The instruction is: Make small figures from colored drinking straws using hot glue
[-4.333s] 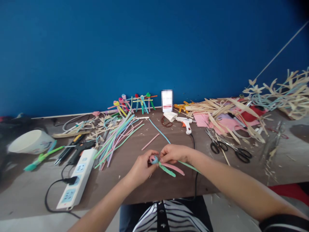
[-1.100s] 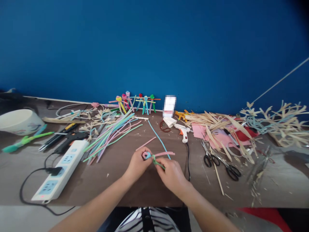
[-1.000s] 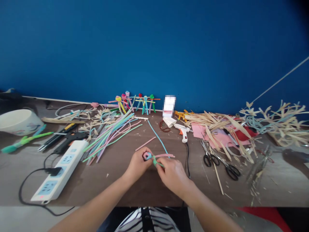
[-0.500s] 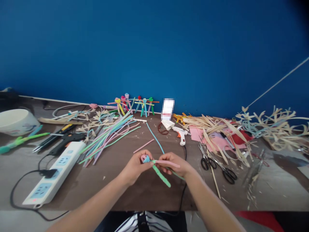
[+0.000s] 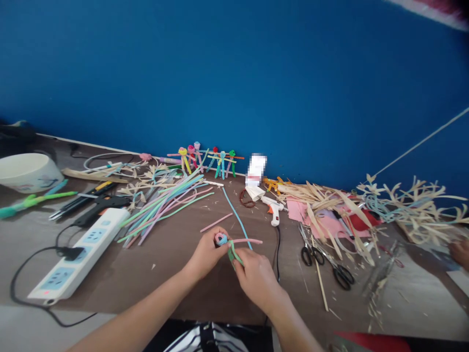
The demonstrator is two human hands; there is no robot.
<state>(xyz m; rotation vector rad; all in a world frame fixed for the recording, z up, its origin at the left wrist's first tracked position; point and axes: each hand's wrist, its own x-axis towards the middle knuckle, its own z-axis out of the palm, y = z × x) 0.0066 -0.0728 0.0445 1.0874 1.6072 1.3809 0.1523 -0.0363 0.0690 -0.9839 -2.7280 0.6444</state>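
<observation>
A small pipe-cleaner figure point(image 5: 221, 238) has a pink and blue coiled head, with pink and green stems coming out at its right. My left hand point(image 5: 208, 250) pinches it at the head. Close by on the right, my right hand point(image 5: 252, 274) is closed on the green stem point(image 5: 236, 255), its fingertips mostly hidden behind the hand. The pink stem point(image 5: 249, 240) sticks out to the right above my right hand. A blue pipe cleaner point(image 5: 236, 212) lies on the table just beyond, and a short pink piece point(image 5: 216, 222) lies behind my left hand.
Loose pipe cleaners point(image 5: 164, 208) and a power strip point(image 5: 80, 259) lie on the left. Finished figures point(image 5: 223, 164) stand by the wall. A white glue gun point(image 5: 274, 210), scissors point(image 5: 342, 276) and dried strips point(image 5: 318, 195) are on the right. Another person's hand point(image 5: 459, 252) shows at the right edge.
My right hand has come left and lower, turning its back up, and now holds the green stem near the figure. The green stem has swung in. A person's hand has appeared at right.
</observation>
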